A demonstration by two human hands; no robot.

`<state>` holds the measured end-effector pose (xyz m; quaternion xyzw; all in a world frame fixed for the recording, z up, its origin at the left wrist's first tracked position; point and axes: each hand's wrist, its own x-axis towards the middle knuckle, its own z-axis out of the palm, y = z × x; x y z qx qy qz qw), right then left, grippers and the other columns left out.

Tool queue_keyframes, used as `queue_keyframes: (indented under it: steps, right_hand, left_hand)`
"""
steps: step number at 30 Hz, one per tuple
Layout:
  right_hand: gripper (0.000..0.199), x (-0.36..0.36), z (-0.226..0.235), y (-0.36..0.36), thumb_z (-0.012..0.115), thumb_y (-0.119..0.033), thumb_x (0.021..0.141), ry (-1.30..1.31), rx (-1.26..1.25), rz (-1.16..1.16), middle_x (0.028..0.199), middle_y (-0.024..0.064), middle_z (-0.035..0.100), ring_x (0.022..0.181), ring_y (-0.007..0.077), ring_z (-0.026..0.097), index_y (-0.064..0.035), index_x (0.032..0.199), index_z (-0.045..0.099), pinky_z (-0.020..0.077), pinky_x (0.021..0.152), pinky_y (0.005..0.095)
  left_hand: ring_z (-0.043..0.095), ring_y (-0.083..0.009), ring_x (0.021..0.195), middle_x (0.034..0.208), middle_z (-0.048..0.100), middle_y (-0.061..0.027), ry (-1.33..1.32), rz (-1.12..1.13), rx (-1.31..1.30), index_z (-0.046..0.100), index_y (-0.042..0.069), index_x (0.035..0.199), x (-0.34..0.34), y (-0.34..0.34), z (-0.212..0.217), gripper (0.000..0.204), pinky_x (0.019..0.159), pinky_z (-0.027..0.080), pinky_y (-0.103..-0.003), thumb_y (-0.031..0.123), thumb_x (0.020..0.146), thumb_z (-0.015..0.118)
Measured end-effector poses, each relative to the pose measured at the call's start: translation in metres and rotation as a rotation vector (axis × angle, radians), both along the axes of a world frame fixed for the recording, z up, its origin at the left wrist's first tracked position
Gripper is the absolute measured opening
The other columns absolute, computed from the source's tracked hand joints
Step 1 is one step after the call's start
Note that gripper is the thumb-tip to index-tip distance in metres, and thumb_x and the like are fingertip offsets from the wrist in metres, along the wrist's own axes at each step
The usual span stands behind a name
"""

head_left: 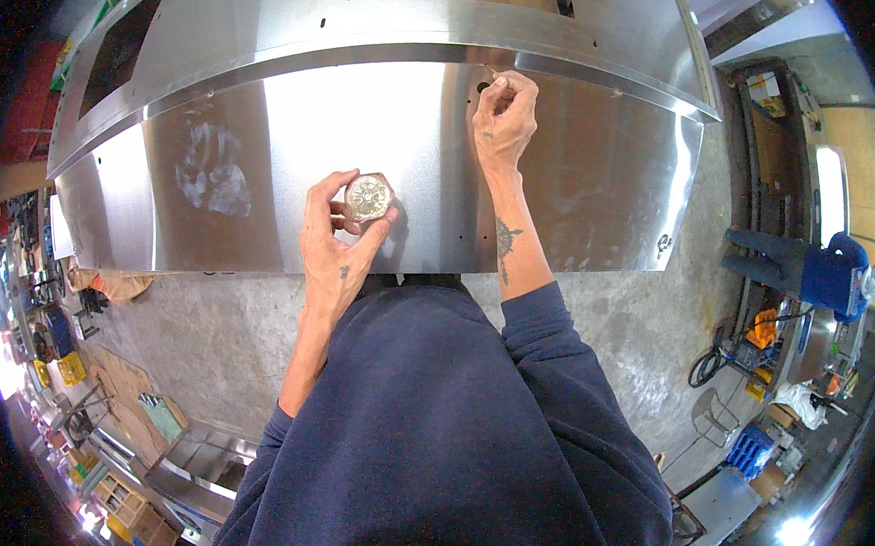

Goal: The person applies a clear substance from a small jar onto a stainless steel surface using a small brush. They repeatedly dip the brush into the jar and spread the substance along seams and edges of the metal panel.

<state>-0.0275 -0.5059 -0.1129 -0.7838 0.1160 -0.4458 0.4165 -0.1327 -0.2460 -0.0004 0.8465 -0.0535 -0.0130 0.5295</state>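
My left hand (337, 234) grips a small faceted, roundish container (370, 197) between thumb and fingers. Its pale gold top carries a radial pattern and faces up. The container is above the front part of a large shiny sheet-metal piece (578, 182). Farther off, my right hand (506, 115) is closed in a pinch at the bend along the sheet's far side. Something thin and small seems to poke out past the fingertips, too fine to name. A dark round hole (483, 87) lies just left of those fingers.
Behind the bend rises a metal panel (273, 22) with rectangular cut-outs. Concrete floor (219, 351) runs below the sheet's near edge. To the right, a person in blue (833, 276) is near a work area with a coiled black cable (709, 368). Cluttered shelving (40, 324) lines the left.
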Motion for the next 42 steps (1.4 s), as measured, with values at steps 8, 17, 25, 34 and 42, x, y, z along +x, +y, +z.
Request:
queue_keyframes:
  steps: [8,17,25,34,42]
  right_hand:
    - [0.012,-0.001,0.003,0.0,0.066,-0.011,0.11,-0.073,-0.032,-0.007,0.11,0.0137,0.07,0.075,0.0186,0.069,-0.003,0.114,0.058,0.0606,0.067,0.0339]
    - [0.009,-0.069,0.05,0.034,0.06,-0.008,0.114,0.03,0.173,0.141,0.116,0.0138,0.069,0.076,0.0129,0.07,-0.0018,0.112,0.054,0.0548,0.069,0.0284]
    - [0.012,-0.129,0.118,0.084,0.071,-0.003,0.104,-0.02,0.123,0.35,0.104,0.0114,0.067,0.078,0.0146,0.066,-0.0015,0.114,0.063,0.0565,0.066,0.0282]
    - [0.009,-0.135,0.129,0.097,0.078,-0.003,0.101,0.169,-0.011,0.368,0.104,0.0088,0.065,0.072,0.0096,0.058,-0.0004,0.107,0.072,0.0482,0.057,0.0268]
    - [0.012,-0.137,0.127,0.08,0.08,-0.005,0.099,0.185,-0.099,0.293,0.102,0.0077,0.064,0.065,0.0083,0.055,-0.0017,0.109,0.074,0.0452,0.053,0.0251]
  left_hand:
    - [0.063,-0.0148,0.101,0.138,0.067,-0.0075,0.011,-0.004,-0.003,0.064,0.007,0.144,0.0,-0.002,0.002,0.063,0.078,0.056,-0.029,0.017,0.089,0.094]
    - [0.063,-0.0152,0.101,0.14,0.066,-0.0074,-0.012,-0.028,0.0,0.064,0.008,0.144,0.004,0.0,0.003,0.064,0.079,0.056,-0.031,0.015,0.088,0.094]
    - [0.065,-0.0159,0.099,0.135,0.067,-0.0066,-0.085,-0.092,-0.04,0.065,0.009,0.142,0.01,-0.003,0.009,0.063,0.078,0.056,-0.031,0.013,0.087,0.094]
    - [0.067,-0.019,0.102,0.143,0.065,-0.0109,-0.189,-0.207,-0.045,0.064,0.009,0.143,0.015,-0.008,0.017,0.062,0.077,0.057,-0.032,0.008,0.087,0.091]
    - [0.067,-0.0207,0.105,0.144,0.064,-0.0115,-0.19,-0.22,-0.061,0.065,0.009,0.142,0.011,-0.026,0.014,0.062,0.078,0.057,-0.032,0.005,0.086,0.09]
